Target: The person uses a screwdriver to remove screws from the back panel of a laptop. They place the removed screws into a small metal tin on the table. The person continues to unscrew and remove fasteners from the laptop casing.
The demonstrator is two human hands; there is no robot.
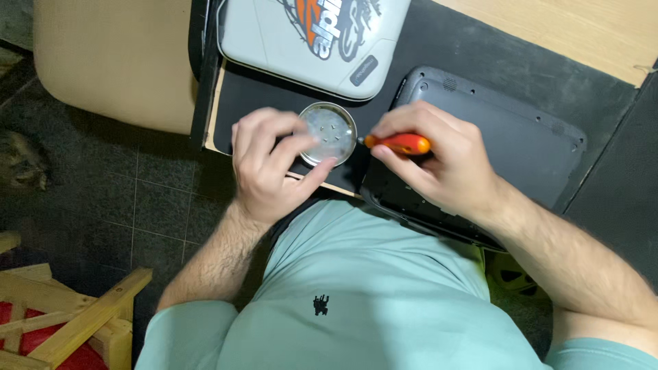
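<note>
A small round metal dish (330, 132) holding tiny screws sat on the black mat (589, 199), pinched at its near-left rim by the left hand (271, 164). Just right, the right hand (439, 161) curled its fingers tightly around an orange-handled screwdriver (399, 143) over an upturned black laptop (507, 147). Beyond lay a white laptop (274, 34) with an orange-and-black sticker (329, 24).

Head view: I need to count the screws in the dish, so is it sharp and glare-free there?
Head view: the round metal dish reflects light, washing out its floor; the small screws look soft. The left hand covers its edge, fingers slightly blurred; the right hand and orange screwdriver look sharper.
</note>
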